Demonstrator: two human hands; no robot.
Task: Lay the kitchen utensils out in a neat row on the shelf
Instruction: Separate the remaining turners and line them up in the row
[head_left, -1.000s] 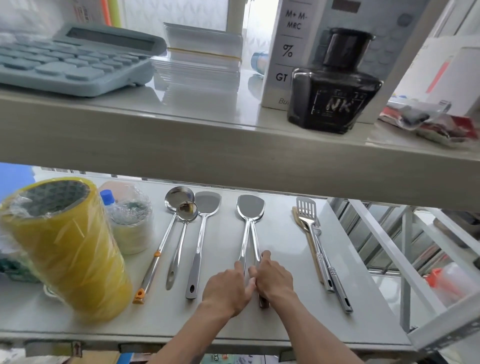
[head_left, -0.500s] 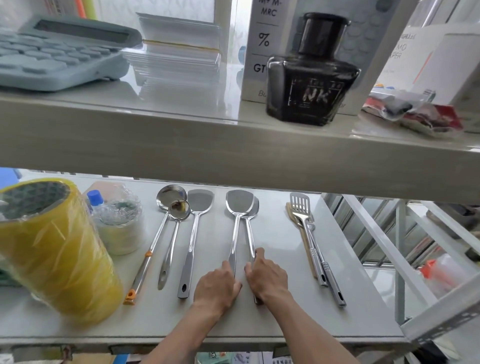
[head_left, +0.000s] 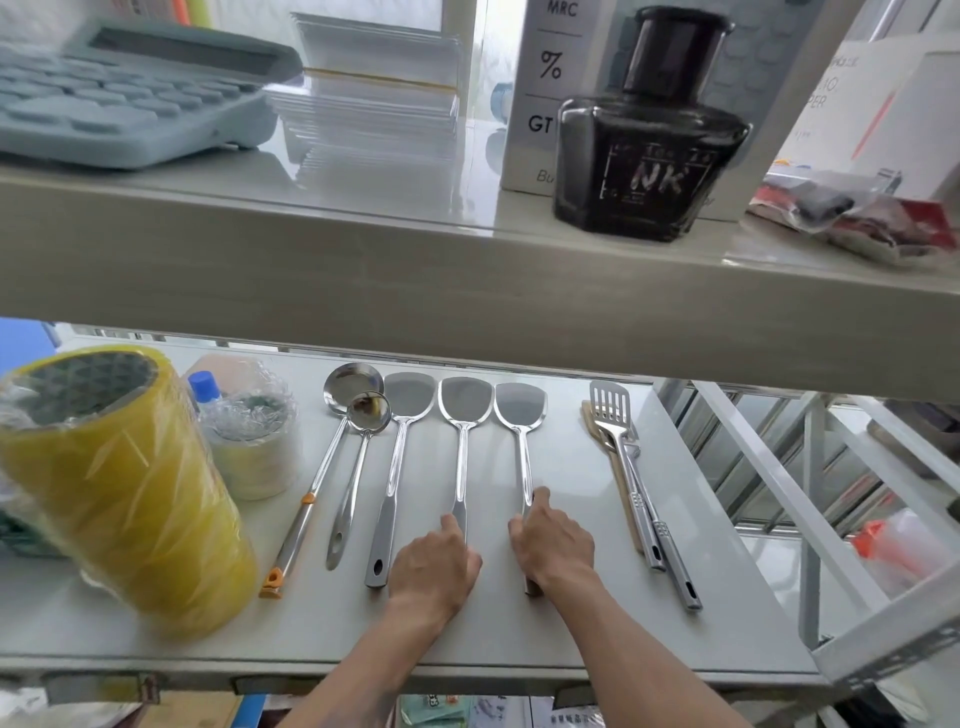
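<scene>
Steel utensils lie side by side on the lower shelf (head_left: 571, 639), handles toward me. From the left: a large ladle (head_left: 332, 457) with an orange-tipped handle, a small ladle (head_left: 358, 467) overlapping its bowl, then three flat turners. My left hand (head_left: 434, 569) is closed on the handle of the middle turner (head_left: 464, 415). My right hand (head_left: 553, 548) holds the handle of the right turner (head_left: 521, 415). The two blades now lie apart. Further right, a slotted turner (head_left: 618, 431) rests on top of a wooden spatula (head_left: 592, 421) and another steel handle.
A big yellow tape roll (head_left: 124, 488) and a wrapped white roll (head_left: 254, 447) stand at the shelf's left. The upper shelf (head_left: 363, 270) carries a calculator (head_left: 119, 93), stacked clear boxes and a black ink bottle (head_left: 649, 150). White rack bars (head_left: 769, 467) lie to the right.
The two turners, stacked together a second ago, have been pulled apart: my left hand slid one left, my right hand slid the other right. The camera also moved closer.
</scene>
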